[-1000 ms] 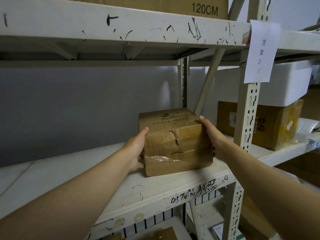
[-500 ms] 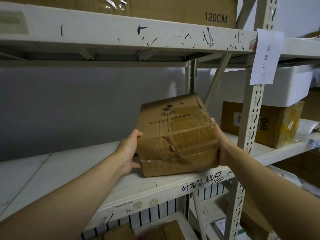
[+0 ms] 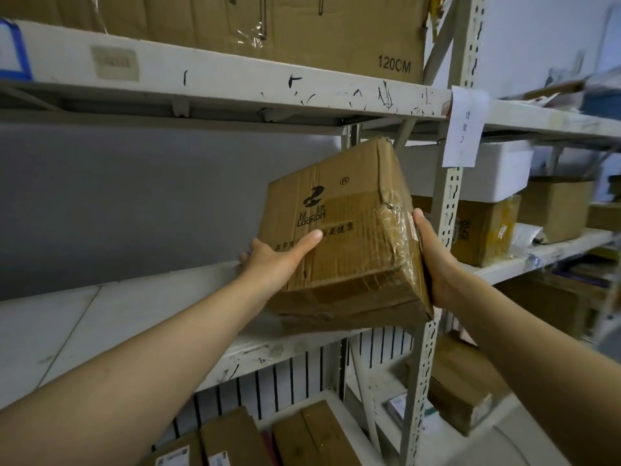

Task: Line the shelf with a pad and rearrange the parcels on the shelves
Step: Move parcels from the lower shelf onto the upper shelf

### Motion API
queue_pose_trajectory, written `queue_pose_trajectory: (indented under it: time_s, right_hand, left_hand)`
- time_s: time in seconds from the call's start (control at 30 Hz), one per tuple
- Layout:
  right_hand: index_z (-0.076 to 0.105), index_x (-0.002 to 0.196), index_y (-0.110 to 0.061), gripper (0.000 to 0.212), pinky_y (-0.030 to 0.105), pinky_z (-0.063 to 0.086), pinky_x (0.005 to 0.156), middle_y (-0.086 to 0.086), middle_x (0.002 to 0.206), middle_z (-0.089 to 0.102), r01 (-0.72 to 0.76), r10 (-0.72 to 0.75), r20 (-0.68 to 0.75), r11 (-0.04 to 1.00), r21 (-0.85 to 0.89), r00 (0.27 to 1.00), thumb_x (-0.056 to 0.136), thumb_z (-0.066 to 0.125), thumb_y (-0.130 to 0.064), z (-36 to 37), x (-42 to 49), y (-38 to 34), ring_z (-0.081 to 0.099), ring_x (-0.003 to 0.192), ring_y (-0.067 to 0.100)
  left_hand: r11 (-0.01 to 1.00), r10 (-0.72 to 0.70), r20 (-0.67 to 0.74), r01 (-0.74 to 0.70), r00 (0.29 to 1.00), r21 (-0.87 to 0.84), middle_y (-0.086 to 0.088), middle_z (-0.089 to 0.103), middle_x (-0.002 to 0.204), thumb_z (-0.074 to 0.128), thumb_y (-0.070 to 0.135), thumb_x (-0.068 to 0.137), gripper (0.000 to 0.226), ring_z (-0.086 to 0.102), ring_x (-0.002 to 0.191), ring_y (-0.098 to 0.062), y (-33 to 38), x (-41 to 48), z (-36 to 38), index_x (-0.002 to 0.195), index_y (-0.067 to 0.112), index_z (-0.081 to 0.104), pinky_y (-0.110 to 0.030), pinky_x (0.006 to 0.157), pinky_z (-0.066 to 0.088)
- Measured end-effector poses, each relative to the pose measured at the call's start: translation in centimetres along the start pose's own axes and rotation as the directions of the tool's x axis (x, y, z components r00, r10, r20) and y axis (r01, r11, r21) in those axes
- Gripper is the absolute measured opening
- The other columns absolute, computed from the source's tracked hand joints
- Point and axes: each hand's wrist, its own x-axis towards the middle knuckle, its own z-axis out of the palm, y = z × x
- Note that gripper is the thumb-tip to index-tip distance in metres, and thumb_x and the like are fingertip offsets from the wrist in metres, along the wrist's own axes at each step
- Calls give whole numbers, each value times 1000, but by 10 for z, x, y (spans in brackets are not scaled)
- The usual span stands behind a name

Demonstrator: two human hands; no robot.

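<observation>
Pale shelf [image 3: 134,314], tilted parcel [image 3: 353,230] between both hands [image 3: 272,260] [image 3: 435,260]

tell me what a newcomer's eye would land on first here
A battered, taped cardboard box is tilted at centre, held between the left hand and right hand in front of the white shelf. Above it, a big carton marked 120CM fills the top shelf, and a paper label hangs on the upright to the right.
</observation>
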Motion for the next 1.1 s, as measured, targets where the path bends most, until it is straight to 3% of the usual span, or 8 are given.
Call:
queue_pose_trajectory:
  time_s: [0.23, 0.37, 0.53, 0.7, 0.8, 0.9, 0.97, 1.1]
  right_hand:
    - [62, 125, -28, 71, 43, 56, 83, 12, 114, 74, 99, -94, -171, 995, 21, 981, 87, 37, -82, -58, -77, 12, 71, 104, 33]
    - [66, 127, -27, 73, 48, 54, 95, 11, 114, 76, 121, -104, -269, 991, 50, 957, 85, 43, -82, -91, -118, 30, 72, 104, 32]
    - [68, 120, -27, 62, 42, 56, 83, 8, 104, 78, 148, -124, -348, 988, 42, 929, 91, 41, -75, -124, -161, 63, 76, 90, 25]
    - [66, 123, -29, 68, 50, 53, 98, 12, 118, 74, 67, -70, -424, 997, -24, 903, 83, 48, -82, -145, -188, 107, 71, 106, 31]
    - [62, 112, -27, 60, 47, 52, 97, 12, 114, 72, -36, -19, -436, 992, -118, 900, 84, 49, -79, -143, -193, 135, 70, 104, 31]
    - [61, 105, -21, 57, 33, 47, 75, 5, 100, 69, -140, 37, -458, 971, -193, 888, 87, 51, -74, -129, -188, 164, 66, 91, 22]
    - [62, 96, -22, 53, 31, 45, 72, 4, 101, 69, -181, 63, -435, 955, -236, 898, 84, 54, -74, -123, -181, 187, 66, 90, 21]
    - [63, 97, -18, 57, 34, 48, 81, 7, 100, 70, -271, 164, -382, 930, -246, 909, 84, 55, -73, -116, -160, 221, 67, 94, 26]
  left_hand:
    - [994, 44, 197, -62, 979, 91, -13, 20, 160, 59, 91, 54, 142, 25, 146, -35, 10, -57, 35, 158, 16, -1, -54, 117, 31]
    - [995, 43, 304, -69, 952, 76, -12, 21, 158, 59, 92, 54, 141, 25, 145, -35, 2, -91, 62, 157, 17, -1, -54, 117, 30]
    - [997, 6, 367, -35, 930, 75, -14, 9, 165, 58, 89, 62, 140, 11, 152, -36, -20, -136, 97, 157, 14, -12, -56, 121, 19]
    - [992, -123, 528, 88, 841, 90, -11, -6, 168, 53, 89, 65, 139, 2, 154, -36, -71, -166, 131, 151, 19, -31, -57, 122, 12]
    - [973, -218, 630, 214, 746, 84, -9, 3, 168, 50, 90, 67, 129, 13, 152, -37, -105, -171, 147, 154, 29, -24, -57, 121, 19]
    - [899, -276, 763, 439, 584, -10, -9, 35, 159, 52, 88, 66, 116, 40, 141, -36, -129, -177, 155, 158, 39, 1, -62, 112, 35]
    - [861, -318, 779, 509, 541, -3, -9, 47, 152, 51, 89, 62, 114, 45, 138, -35, -148, -177, 159, 157, 34, 19, -63, 111, 37]
    - [800, -419, 757, 599, 502, 46, -10, 50, 149, 46, 88, 69, 106, 46, 137, -34, -182, -168, 164, 155, 28, 28, -64, 110, 37]
